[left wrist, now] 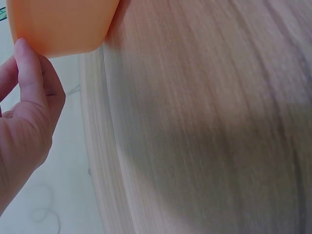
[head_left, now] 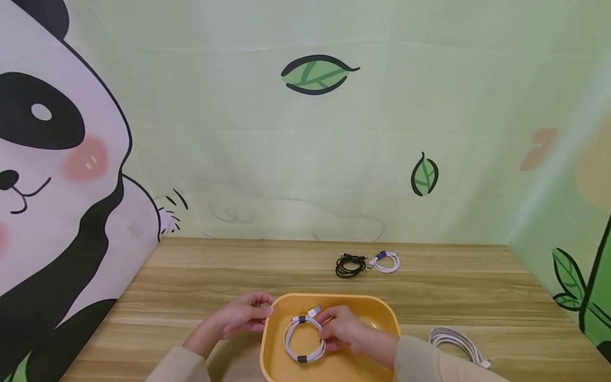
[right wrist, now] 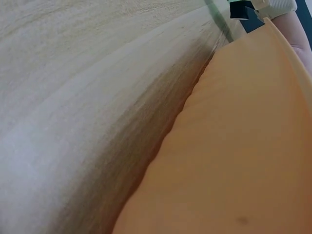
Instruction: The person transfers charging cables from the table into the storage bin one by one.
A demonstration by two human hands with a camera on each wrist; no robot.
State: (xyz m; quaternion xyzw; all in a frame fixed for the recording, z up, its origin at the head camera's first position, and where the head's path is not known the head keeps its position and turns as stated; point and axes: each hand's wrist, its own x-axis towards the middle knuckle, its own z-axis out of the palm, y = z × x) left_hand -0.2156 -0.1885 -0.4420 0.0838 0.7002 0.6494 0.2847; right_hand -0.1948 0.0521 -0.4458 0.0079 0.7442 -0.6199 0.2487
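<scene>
Inside a yellow plastic bin (head_left: 329, 297), my right hand (head_left: 345, 331) pinches the right side of a coiled white USB cable (head_left: 287, 342). Two black ties bind this coil, and its USB plug (head_left: 314, 311) sticks out at the top. My left hand (head_left: 241, 315) grips the bin's left rim, fingertips at the edge; the left wrist view shows the hand (left wrist: 31, 102) against the bin's outer wall (left wrist: 63, 24). In the right wrist view the bin's outer side (right wrist: 234, 131) hides the right hand and the cable.
Farther back on the wooden table (head_left: 229, 265) lie a coiled black cable (head_left: 350, 265) and a small white cable (head_left: 392, 262) with a blue tie. A thicker whitish cable coil (head_left: 458, 339) lies right of the bin. A printed backdrop (head_left: 238, 132) rises behind the table.
</scene>
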